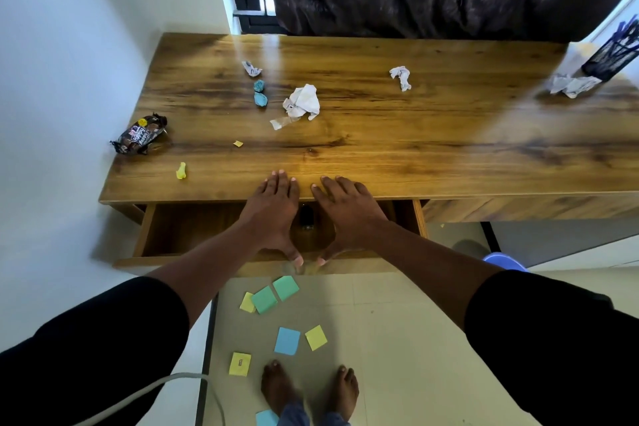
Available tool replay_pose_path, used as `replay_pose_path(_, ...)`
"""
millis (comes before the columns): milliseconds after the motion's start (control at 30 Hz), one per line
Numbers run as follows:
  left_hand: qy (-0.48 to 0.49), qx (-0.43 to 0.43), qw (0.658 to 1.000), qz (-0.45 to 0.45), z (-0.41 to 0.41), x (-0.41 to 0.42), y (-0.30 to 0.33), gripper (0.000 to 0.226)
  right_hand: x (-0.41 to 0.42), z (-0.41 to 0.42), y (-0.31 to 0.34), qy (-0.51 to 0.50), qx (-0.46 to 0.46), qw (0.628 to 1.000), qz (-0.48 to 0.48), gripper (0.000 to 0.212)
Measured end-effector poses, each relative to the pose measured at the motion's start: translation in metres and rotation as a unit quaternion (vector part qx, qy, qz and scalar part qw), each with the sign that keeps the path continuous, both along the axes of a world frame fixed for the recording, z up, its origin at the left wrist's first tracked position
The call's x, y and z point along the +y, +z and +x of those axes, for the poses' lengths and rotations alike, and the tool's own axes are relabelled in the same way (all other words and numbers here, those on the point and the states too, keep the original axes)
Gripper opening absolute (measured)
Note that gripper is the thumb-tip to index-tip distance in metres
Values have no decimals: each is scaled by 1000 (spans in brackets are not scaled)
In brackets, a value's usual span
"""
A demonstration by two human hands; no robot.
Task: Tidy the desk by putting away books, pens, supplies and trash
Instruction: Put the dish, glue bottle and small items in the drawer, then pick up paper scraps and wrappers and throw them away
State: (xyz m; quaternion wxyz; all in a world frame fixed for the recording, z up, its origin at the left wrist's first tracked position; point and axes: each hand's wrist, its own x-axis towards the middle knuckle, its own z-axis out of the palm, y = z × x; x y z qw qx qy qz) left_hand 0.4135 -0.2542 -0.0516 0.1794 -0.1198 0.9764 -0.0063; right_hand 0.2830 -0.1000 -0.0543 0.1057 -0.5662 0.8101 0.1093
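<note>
Both hands at the open drawer, trash not yet cleared.

We rest our left hand (273, 214) and right hand (345, 214) with straight fingers on the desk (432, 135) edge and thumbs on the drawer (166, 235) front, holding nothing, probably to push it shut; crumpled paper (301, 103) and a snack wrapper (141, 138) lie farther back, sticky notes (287, 341) on the floor.

A small dark object (306, 218) in the drawer (179, 235) is unidentifiable, and the pen holder (613, 55) is cut off at the right edge.

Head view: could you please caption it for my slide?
Both hands, left and right, rest over an open drawer below a trash-strewn desk.
</note>
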Motion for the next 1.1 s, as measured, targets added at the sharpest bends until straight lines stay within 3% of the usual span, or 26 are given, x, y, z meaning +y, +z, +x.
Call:
replay_pose_path(500,12,-2,1000,-22,-16,-2,27,117,-15,2,19,-27,13,998,-59,97)
replay_pose_path(667,11,41,999,-20,-19,-4,30,88,-18,1,21,-36,21,997,-65,88)
replay_pose_path(1100,-51,49,995,-74,-34,3,43,48,-30,11,14,-57,47,992,-101,52)
